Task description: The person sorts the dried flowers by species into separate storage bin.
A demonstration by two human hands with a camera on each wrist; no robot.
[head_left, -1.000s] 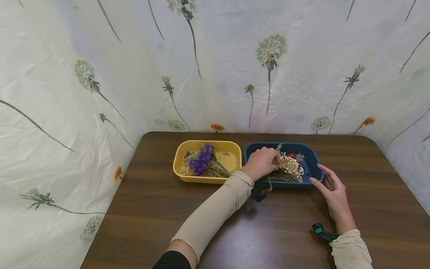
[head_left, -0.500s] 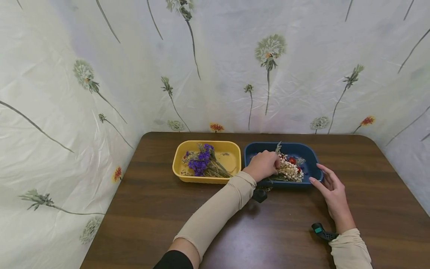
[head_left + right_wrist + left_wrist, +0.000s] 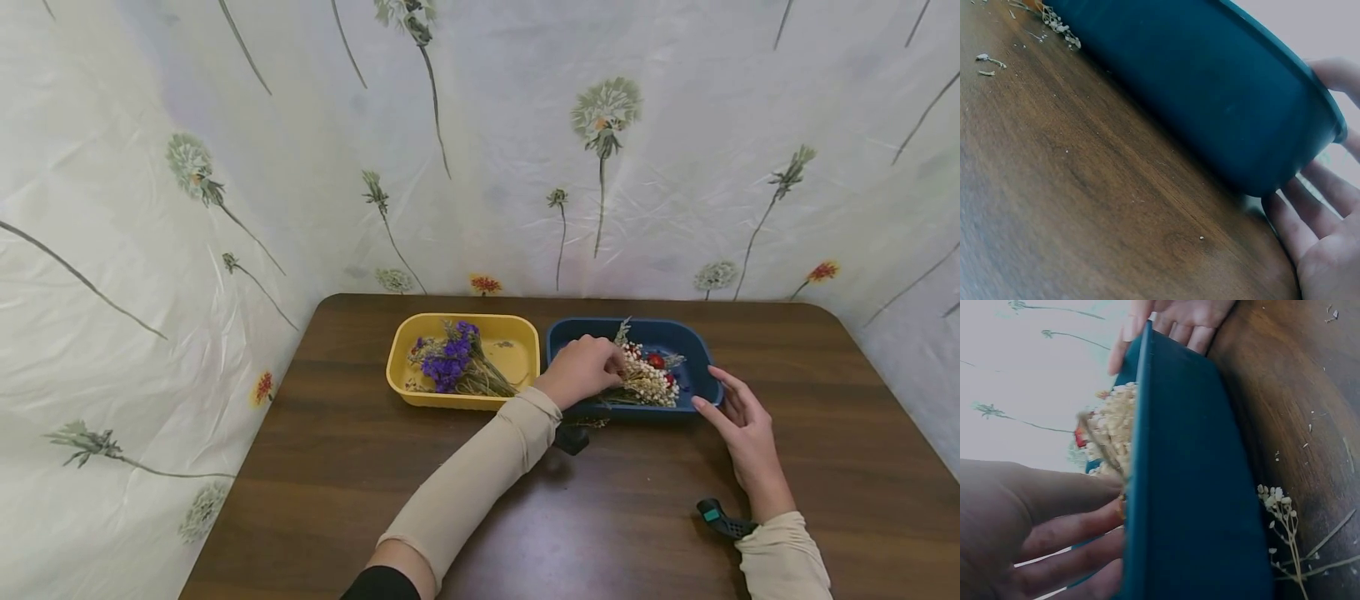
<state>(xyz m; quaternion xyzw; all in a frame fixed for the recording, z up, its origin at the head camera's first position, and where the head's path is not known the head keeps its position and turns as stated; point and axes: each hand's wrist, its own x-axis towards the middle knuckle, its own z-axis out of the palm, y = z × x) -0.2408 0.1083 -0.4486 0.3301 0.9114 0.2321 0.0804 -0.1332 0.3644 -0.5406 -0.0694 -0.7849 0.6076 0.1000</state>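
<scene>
My left hand [image 3: 587, 368] reaches into the blue tray [image 3: 555, 333]. In the left wrist view, the thumb and index finger of the left hand [image 3: 1054, 519] pinch at a thin stem among cream dried flowers [image 3: 1116, 419]; the far ends are hidden behind the tray wall. From above, the bunch of dried flowers [image 3: 647, 379] shows small white heads, a few red blooms and grey-green sprigs. My right hand [image 3: 750, 429] holds the tray's right end, its thumb at the near corner and its fingers round the end wall, as the right wrist view also shows.
Left of the blue tray stands a yellow tray [image 3: 401, 387] with purple dried flowers [image 3: 450, 358]. A loose white-flowered sprig [image 3: 1282, 519] lies on the wooden table [image 3: 1285, 375] beside the blue tray, with crumbs scattered about. A floral curtain [image 3: 495, 167] hangs behind.
My left hand has sunk slightly lower in the blue tray. A stem that hung over the front rim no longer shows there, and the red bloom has shifted slightly. My right hand stays put.
</scene>
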